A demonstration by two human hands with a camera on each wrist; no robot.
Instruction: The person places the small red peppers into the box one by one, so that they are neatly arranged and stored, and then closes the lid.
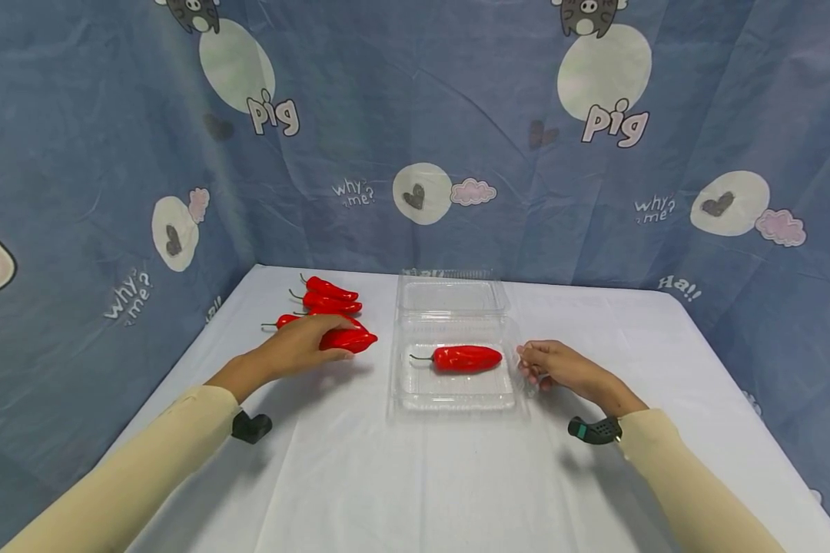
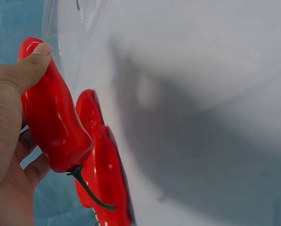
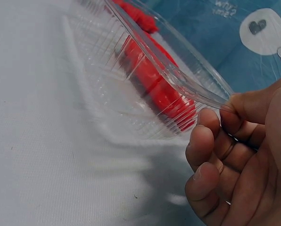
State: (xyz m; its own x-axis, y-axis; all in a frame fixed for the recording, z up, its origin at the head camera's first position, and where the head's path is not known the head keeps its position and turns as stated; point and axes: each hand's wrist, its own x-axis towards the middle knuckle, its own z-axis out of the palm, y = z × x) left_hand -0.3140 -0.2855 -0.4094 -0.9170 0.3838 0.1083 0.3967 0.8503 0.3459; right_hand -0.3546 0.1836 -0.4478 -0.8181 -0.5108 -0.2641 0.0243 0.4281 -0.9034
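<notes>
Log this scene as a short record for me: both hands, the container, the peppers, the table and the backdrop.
Left hand: grips a red pepper
Right hand: pinches the edge of the clear container
Lid: open, at the container's far side
Inside: one pepper, stem toward the left
Loose peppers: beyond the left hand, partly hidden; count unclear
Table: white covering
Backdrop: blue, with pig prints

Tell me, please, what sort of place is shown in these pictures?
Probably a makeshift indoor tabletop workspace: a blue curtain printed with "pig" hangs behind a white-covered table, where a red chili pepper lies in an open plastic clamshell container.
</notes>
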